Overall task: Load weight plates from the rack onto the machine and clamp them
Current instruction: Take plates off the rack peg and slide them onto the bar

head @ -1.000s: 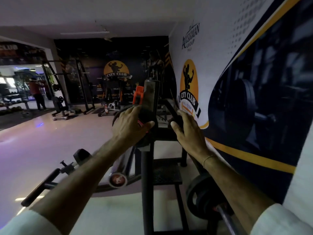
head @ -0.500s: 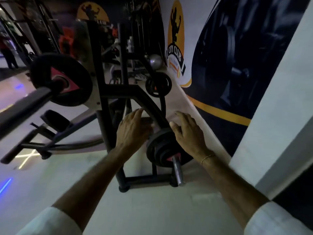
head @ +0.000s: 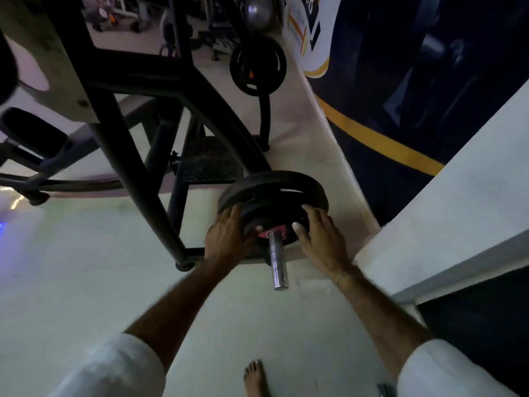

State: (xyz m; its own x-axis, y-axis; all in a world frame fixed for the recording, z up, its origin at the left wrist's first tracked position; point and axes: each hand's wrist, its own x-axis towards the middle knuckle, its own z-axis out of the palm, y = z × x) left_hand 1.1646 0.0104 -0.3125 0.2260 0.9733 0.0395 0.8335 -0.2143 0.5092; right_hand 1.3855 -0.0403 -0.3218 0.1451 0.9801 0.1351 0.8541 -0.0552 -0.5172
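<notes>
Low down, black plates point(head: 272, 193) stacked on steel peg point(head: 277, 265).

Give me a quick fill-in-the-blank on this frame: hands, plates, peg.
1. Both hands grip the front weight plate from its ____ sides.
2. The chrome peg pokes out through the plate's ____.
3. The right hand wears a thin ____ at the wrist.
4. The foot at the bottom edge is ____.

Missing words: opposite; centre hole; bracelet; bare
</notes>
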